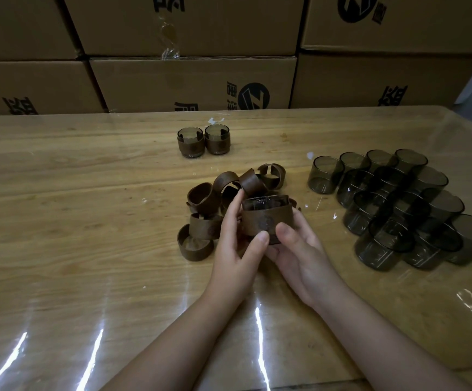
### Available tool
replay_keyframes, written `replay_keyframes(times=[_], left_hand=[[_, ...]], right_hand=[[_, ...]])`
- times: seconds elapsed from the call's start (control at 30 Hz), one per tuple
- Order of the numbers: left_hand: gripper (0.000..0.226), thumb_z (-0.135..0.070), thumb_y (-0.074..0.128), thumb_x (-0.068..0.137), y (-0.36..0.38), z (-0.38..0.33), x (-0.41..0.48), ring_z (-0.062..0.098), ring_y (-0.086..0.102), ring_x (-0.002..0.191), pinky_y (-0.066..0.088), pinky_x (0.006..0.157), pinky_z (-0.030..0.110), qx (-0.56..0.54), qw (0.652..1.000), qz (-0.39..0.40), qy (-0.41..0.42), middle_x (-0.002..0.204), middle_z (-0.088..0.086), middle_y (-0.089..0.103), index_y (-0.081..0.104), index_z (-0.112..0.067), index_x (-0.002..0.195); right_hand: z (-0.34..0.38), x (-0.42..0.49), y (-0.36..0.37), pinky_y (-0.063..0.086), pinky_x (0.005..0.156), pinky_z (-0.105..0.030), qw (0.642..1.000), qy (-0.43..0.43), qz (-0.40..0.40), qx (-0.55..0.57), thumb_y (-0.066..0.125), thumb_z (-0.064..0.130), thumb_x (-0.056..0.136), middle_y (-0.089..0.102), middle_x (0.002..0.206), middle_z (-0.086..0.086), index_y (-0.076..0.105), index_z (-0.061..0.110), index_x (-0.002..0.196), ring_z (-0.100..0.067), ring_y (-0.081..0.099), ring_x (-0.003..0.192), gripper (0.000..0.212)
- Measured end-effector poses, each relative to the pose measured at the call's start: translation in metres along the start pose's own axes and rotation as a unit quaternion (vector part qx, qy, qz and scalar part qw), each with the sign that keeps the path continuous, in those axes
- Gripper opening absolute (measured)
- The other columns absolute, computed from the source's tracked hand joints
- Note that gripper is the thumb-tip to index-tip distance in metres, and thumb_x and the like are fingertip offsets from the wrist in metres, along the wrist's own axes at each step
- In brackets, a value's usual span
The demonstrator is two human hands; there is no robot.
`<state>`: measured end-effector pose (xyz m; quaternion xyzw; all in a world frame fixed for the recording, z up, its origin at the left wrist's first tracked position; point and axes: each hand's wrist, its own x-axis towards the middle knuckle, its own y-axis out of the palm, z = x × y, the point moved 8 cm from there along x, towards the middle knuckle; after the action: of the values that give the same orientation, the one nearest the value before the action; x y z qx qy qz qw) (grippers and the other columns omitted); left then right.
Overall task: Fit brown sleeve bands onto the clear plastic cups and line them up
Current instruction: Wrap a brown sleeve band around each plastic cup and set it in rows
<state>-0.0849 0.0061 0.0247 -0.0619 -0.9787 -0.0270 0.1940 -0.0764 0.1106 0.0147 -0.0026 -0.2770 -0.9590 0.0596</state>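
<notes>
Both hands hold one clear cup with a brown sleeve band point(265, 217) around it, just above the table's middle. My left hand point(236, 244) grips its left side, thumb on the front and fingers over the rim. My right hand point(299, 249) cradles it from below and the right, thumb on the band's lower edge. A pile of loose brown sleeve bands point(209, 210) lies right behind and left of the hands. Several bare smoky clear cups point(392, 204) stand grouped at the right. Two sleeved cups point(203, 141) stand side by side at the back centre.
The wooden table point(73, 221) carries a glossy transparent cover with light streaks near the front edge. Stacked cardboard boxes point(192, 80) form a wall along the table's far side.
</notes>
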Motion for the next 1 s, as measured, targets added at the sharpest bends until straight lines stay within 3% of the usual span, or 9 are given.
replay_keyframes(times=[0.1, 0.23, 0.3, 0.5, 0.63, 0.83, 0.9, 1.0], left_hand=[[0.066, -0.044, 0.059, 0.081, 0.0, 0.0, 0.0, 0.001, 0.042, 0.134, 0.038, 0.099, 0.011, 0.002, 1.0, -0.004, -0.006, 0.145, -0.012, 0.042, 0.032, -0.038, 0.14], [0.066, -0.042, 0.062, 0.08, 0.0, 0.0, -0.001, -0.001, 0.044, 0.131, 0.04, 0.095, 0.01, 0.0, 1.0, -0.005, -0.011, 0.137, -0.03, 0.048, 0.033, -0.04, 0.139], [0.065, -0.039, 0.062, 0.081, -0.001, -0.001, -0.001, -0.004, 0.045, 0.129, 0.041, 0.094, 0.009, 0.002, 1.0, -0.01, -0.003, 0.134, -0.034, 0.049, 0.033, -0.037, 0.139], [0.069, -0.037, 0.065, 0.079, -0.005, -0.008, -0.003, -0.003, 0.049, 0.125, 0.045, 0.086, 0.01, 0.031, 0.998, -0.048, 0.014, 0.138, -0.015, 0.048, 0.033, -0.033, 0.14], [0.073, -0.033, 0.068, 0.077, -0.009, -0.012, -0.005, 0.008, 0.052, 0.124, 0.049, 0.082, 0.015, 0.05, 0.995, -0.075, 0.043, 0.136, 0.0, 0.05, 0.031, -0.035, 0.139], [0.071, -0.032, 0.069, 0.076, -0.012, -0.007, -0.002, 0.018, 0.057, 0.121, 0.049, 0.086, 0.018, 0.066, 0.993, -0.085, 0.053, 0.141, 0.008, 0.046, 0.035, -0.04, 0.137], [0.071, -0.033, 0.069, 0.076, -0.013, -0.006, -0.002, 0.02, 0.056, 0.122, 0.05, 0.086, 0.018, 0.072, 0.992, -0.085, 0.059, 0.142, 0.004, 0.045, 0.034, -0.04, 0.137], [0.07, -0.038, 0.069, 0.075, -0.013, -0.005, -0.002, 0.012, 0.056, 0.118, 0.049, 0.084, 0.016, 0.094, 0.99, -0.087, 0.058, 0.135, -0.024, 0.041, 0.034, -0.041, 0.137]], right_hand=[[0.008, 0.001, -0.002, 0.055, 0.085, -0.037, 1.0, -0.011, 0.004, 0.006, 0.088, 0.027, 0.061, 0.061, 0.124, -0.019, 0.049, 0.01, 0.131, -0.032, 0.061, 0.115, 0.082], [0.013, 0.002, -0.005, 0.051, 0.096, -0.05, 1.0, -0.028, -0.002, -0.011, 0.083, 0.021, 0.064, 0.061, 0.129, -0.012, 0.054, 0.021, 0.13, -0.031, 0.06, 0.118, 0.072], [0.015, 0.003, -0.008, 0.048, 0.099, -0.05, 0.999, -0.039, -0.007, -0.021, 0.079, 0.016, 0.068, 0.064, 0.126, -0.002, 0.056, 0.027, 0.128, -0.027, 0.059, 0.12, 0.064], [0.015, 0.004, -0.006, 0.044, 0.105, -0.046, 0.996, -0.056, 0.009, -0.065, 0.087, 0.045, 0.062, 0.061, 0.132, 0.002, 0.051, 0.029, 0.131, -0.021, 0.054, 0.127, 0.08], [0.01, 0.005, -0.005, 0.044, 0.105, -0.035, 0.995, -0.049, 0.026, -0.084, 0.079, 0.043, 0.074, 0.057, 0.137, 0.003, 0.046, 0.029, 0.137, -0.018, 0.051, 0.13, 0.072], [0.016, 0.001, -0.008, 0.047, 0.093, -0.017, 0.977, -0.114, -0.006, -0.182, 0.06, 0.017, 0.086, 0.06, 0.131, 0.017, 0.049, 0.032, 0.131, -0.005, 0.055, 0.123, 0.049], [0.017, 0.0, -0.008, 0.047, 0.093, -0.018, 0.971, -0.131, -0.014, -0.197, 0.059, 0.015, 0.084, 0.06, 0.13, 0.019, 0.049, 0.03, 0.13, -0.005, 0.056, 0.122, 0.049], [0.019, -0.001, -0.012, 0.052, 0.09, -0.023, 0.967, -0.148, -0.042, -0.205, 0.062, 0.02, 0.08, 0.066, 0.122, 0.012, 0.055, 0.029, 0.124, -0.005, 0.061, 0.114, 0.045]])
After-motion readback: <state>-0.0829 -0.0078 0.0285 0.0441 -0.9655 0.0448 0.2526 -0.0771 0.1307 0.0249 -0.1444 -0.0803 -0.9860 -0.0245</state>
